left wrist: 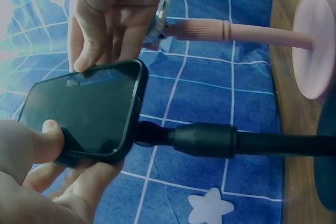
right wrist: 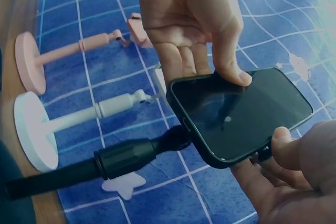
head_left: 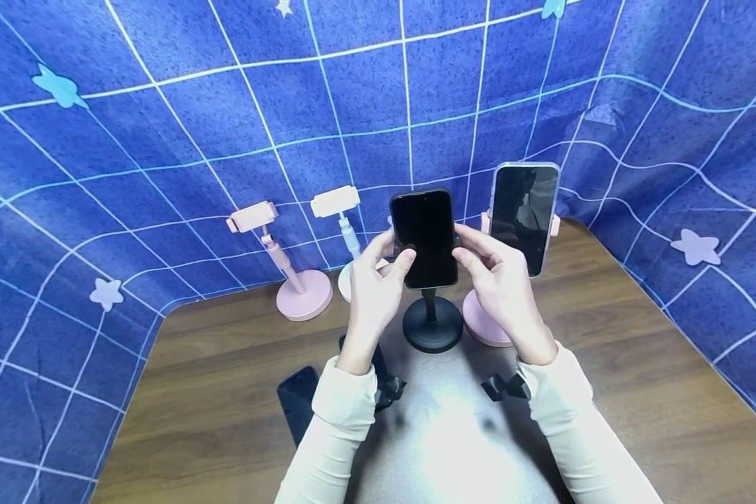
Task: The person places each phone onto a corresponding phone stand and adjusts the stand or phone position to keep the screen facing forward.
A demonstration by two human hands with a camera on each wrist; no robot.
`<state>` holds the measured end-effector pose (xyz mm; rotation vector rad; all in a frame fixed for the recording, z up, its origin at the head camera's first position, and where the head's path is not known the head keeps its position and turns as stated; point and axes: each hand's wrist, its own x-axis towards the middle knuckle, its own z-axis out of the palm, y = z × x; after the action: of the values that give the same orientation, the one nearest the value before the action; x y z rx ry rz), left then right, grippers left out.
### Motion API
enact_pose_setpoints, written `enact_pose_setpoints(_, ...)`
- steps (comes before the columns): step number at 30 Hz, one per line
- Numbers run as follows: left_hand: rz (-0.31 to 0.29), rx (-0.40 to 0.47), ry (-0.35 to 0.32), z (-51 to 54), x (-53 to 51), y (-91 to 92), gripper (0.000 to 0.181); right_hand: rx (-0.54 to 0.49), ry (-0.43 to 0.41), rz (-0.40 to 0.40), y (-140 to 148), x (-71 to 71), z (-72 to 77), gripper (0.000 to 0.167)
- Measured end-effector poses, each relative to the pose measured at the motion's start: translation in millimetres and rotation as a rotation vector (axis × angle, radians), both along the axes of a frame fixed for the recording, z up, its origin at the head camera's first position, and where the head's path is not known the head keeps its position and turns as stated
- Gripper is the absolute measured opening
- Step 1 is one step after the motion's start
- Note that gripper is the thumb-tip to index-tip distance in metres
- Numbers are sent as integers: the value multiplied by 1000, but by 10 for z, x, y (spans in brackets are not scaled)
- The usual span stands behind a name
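Observation:
A black smartphone [head_left: 425,238], its screen dark, stands upright at the head of a black phone stand [head_left: 432,325]. My left hand [head_left: 378,280] holds its left side, thumb at the front edge and fingers behind. On the opposite side my right hand [head_left: 500,280] grips the edge, its thumb [right wrist: 282,140] at the front and its other fingers behind. A small dark piece of the stand's clamp [right wrist: 262,154] shows beside that thumb. Most of the clamp is hidden behind the phone. In the left wrist view the stand's neck [left wrist: 205,140] meets the phone's back.
To the right, a pink stand [head_left: 484,323] carries a phone with a light frame [head_left: 524,213]. A pink stand [head_left: 304,295] and a white stand [head_left: 336,203] are at the left. Dark phones [head_left: 299,400] lie near my left forearm on the wooden table [head_left: 227,364]. Blue cloth [head_left: 365,84] hangs behind.

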<state>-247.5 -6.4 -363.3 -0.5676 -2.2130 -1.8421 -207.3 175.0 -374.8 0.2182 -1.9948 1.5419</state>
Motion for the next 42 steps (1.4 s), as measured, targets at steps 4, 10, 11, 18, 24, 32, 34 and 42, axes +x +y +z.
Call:
enact_pose_setpoints(4, -12, -28, -12, -42, -6, -38, 39, 48, -12, -7, -6, 35, -6, 39)
enact_pose_setpoints(10, -67, -72, -51, -176, 3, -96, 30, 40, -84, 7, -80, 113, -153, 46)
enact_pose_setpoints(11, -80, -71, -59, -203, 9, -104, 30, 20, -111, 31, -96, 120, -194, 48)
enact_pose_setpoints(18, -102, -194, -52, -423, 41, -148, 27, -121, -218, 219, -165, 143, -438, 31)
enact_pose_setpoints(24, -108, -288, -21, -555, 80, -241, 21, -116, -232, 274, -223, 172, -671, 33)
enact_pose_setpoints(32, -95, -501, -41, -785, 93, -519, 23, -99, -309, 320, -490, 203, -964, 29)
enact_pose_setpoints(34, -79, -562, -44, -840, 83, -607, 24, -85, -321, 333, -558, 196, -1010, 27)
enact_pose_setpoints(42, -53, -684, -7, -938, 13, -907, 22, -52, -365, 379, -809, 143, -1123, 25)
